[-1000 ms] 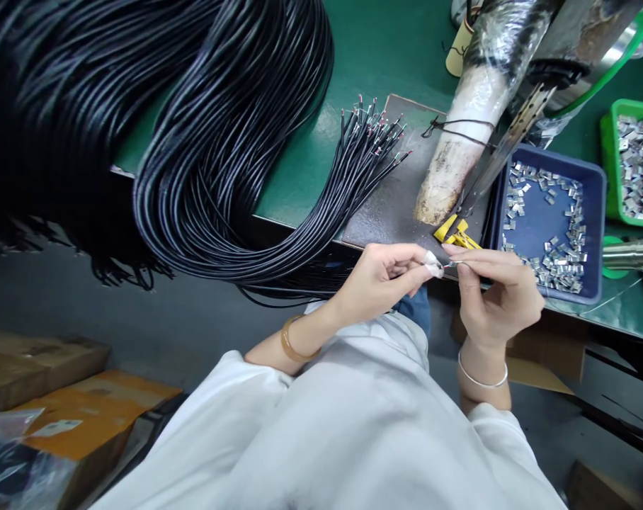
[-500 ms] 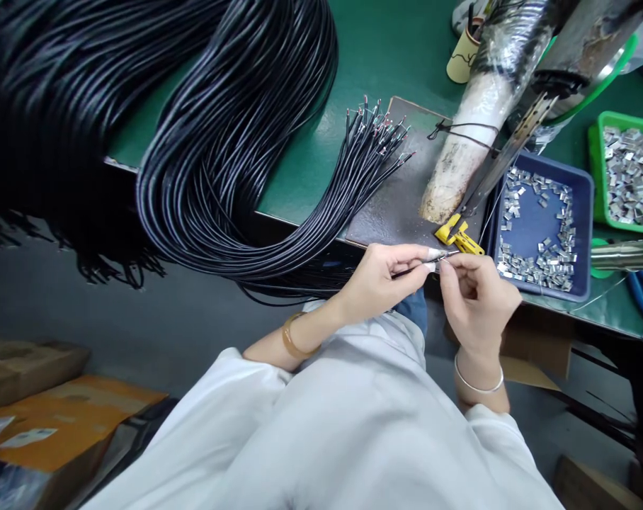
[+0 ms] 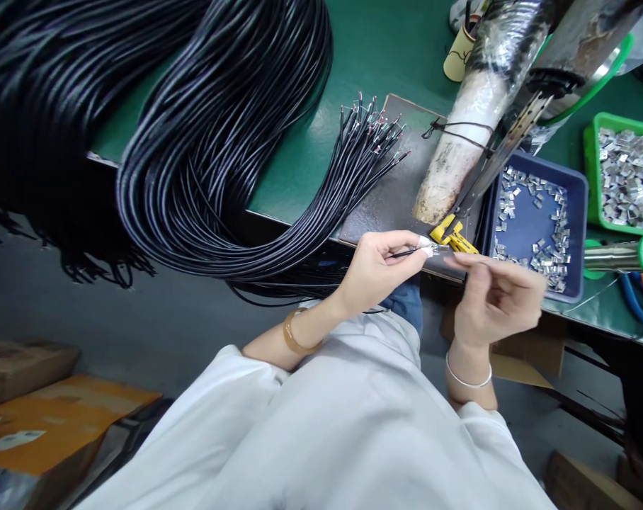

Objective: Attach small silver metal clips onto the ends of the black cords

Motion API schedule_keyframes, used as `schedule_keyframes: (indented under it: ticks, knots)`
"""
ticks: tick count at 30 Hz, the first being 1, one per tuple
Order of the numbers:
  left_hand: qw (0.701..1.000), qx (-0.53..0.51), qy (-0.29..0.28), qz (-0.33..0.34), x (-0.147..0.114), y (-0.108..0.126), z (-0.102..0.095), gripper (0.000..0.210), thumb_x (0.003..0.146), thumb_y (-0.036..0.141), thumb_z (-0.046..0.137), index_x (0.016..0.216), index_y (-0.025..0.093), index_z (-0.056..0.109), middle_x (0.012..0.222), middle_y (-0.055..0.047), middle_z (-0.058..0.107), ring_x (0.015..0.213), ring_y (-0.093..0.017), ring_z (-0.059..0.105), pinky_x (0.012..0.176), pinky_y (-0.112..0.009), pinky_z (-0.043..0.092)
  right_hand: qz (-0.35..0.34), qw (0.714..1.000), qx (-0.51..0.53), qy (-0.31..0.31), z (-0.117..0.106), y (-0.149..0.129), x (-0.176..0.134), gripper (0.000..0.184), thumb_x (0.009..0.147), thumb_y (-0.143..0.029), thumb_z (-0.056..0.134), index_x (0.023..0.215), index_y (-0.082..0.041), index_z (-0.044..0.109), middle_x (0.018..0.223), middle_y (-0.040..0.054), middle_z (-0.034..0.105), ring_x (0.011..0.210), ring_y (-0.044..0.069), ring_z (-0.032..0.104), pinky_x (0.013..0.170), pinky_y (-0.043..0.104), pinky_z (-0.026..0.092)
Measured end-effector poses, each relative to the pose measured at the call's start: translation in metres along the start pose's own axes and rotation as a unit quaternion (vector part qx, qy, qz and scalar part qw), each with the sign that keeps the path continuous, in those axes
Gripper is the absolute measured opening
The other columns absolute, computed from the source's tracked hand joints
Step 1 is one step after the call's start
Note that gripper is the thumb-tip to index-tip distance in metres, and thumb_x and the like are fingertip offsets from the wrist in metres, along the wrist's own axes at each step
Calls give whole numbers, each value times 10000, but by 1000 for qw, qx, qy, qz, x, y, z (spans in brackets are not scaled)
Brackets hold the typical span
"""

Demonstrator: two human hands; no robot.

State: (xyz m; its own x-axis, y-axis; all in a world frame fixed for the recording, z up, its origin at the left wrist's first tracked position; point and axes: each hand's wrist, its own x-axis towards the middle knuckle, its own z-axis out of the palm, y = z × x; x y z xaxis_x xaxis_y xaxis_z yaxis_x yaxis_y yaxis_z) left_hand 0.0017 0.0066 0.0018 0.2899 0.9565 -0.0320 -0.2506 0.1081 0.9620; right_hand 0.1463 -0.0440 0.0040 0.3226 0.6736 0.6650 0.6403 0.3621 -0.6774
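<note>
My left hand (image 3: pixel 385 265) pinches a thin black cable (image 3: pixel 402 253) near its end, thumb and index finger closed on it. White wrapping covers the fingertips. A small silvery piece (image 3: pixel 440 248), probably a metal connector shell, shows at the cable's tip. To the right, my right hand (image 3: pixel 496 294) has its index finger stretched toward that tip and its thumb apart; I see nothing held in it. Just beyond the fingers is a yellow tool part (image 3: pixel 454 235) at the lower end of a metal bar (image 3: pixel 494 166).
A thick bundle of black cables (image 3: pixel 236 262) curves over the green table (image 3: pixel 374 42), stripped ends on a dark board (image 3: pixel 374 212). A blue tray (image 3: pixel 577 234) holds small metal pieces; a green bin (image 3: pixel 592 166) holds more. A wrapped white cylinder (image 3: pixel 449 156) stands behind the hands.
My right hand has let go of the cable's end and moved right, its fingers loosening. The left hand keeps its pinch, and the silvery piece at the tip now shows.
</note>
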Motion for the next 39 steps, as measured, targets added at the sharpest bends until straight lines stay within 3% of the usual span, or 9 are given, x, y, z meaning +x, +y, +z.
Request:
schedule_keyframes:
  ticks: [2, 4, 14, 23, 31, 39]
  knots:
    - [1000, -10, -10, -8, 3, 0, 0, 115, 785, 206, 708, 831, 112, 757, 743, -31, 742, 661, -94, 657, 644, -174, 533, -30, 998, -45, -32, 3, 2, -1, 148, 831, -111, 699, 916, -215, 637, 914, 5, 755, 831, 177, 753, 737, 325, 629]
    - [1000, -18, -17, -6, 5, -1, 1, 103, 789, 197, 703, 825, 116, 756, 751, -29, 746, 670, -94, 662, 663, -178, 543, -46, 996, -57, -51, 6, 4, -1, 154, 808, -110, 724, 873, -218, 636, 949, 11, 752, 880, 176, 742, 783, 343, 628]
    - [999, 1, -15, 29, 8, 1, 1, 87, 803, 190, 708, 840, 131, 760, 814, -35, 767, 739, -110, 702, 691, -175, 569, -56, 996, -60, -44, 9, 4, 6, 165, 784, -88, 734, 850, -211, 648, 944, 1, 746, 867, 161, 728, 782, 345, 623]
    - [999, 8, -47, -16, 3, 2, -3, 100, 817, 208, 699, 843, 127, 753, 823, -48, 764, 741, -113, 699, 706, -188, 568, -70, 994, -53, -67, 3, 8, -1, 188, 769, -94, 734, 846, -220, 618, 971, 19, 745, 872, 169, 730, 784, 336, 621]
    - [1000, 5, -17, -5, 7, 2, 3, 84, 789, 196, 702, 822, 125, 733, 771, -21, 732, 667, -83, 648, 647, -169, 539, -75, 991, -88, -63, 6, 4, 7, 182, 790, -73, 729, 868, -222, 657, 949, 9, 732, 880, 157, 716, 798, 318, 610]
    - [999, 24, -36, -12, 3, 4, -1, 94, 797, 200, 680, 811, 115, 715, 794, -33, 724, 692, -89, 643, 664, -179, 520, -89, 989, -88, -84, 5, 1, 1, 167, 783, -104, 729, 836, -223, 624, 959, 10, 734, 875, 158, 723, 784, 311, 617]
